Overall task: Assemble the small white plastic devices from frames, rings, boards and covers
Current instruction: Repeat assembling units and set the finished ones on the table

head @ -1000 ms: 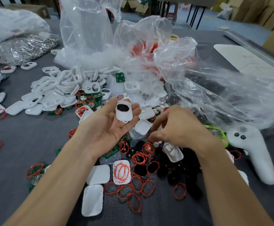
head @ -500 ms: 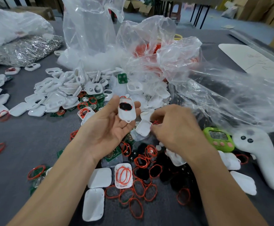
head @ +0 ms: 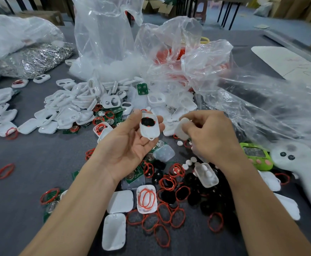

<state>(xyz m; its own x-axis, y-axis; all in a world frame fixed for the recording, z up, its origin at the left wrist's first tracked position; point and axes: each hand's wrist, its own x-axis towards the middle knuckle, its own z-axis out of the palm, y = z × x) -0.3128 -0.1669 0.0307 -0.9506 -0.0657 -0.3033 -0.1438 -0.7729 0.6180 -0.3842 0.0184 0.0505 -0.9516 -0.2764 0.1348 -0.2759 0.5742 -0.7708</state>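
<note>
Two hands: left hand (head: 130, 146) is gripping the white frame (head: 151, 133); right hand (head: 212, 137) is pinching a cover (head: 182, 129) just beside it.
Risk: held at an angle, the cover might be seating crooked, dislodging the red ring (head: 147, 126).

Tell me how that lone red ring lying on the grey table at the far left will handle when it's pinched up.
The red ring lies squashed into an uneven oval, so it is probably floppy and will droop when lifted. It is a thin band, so likely very light. Lying flat on the table, it seems unlikely to roll.
</note>
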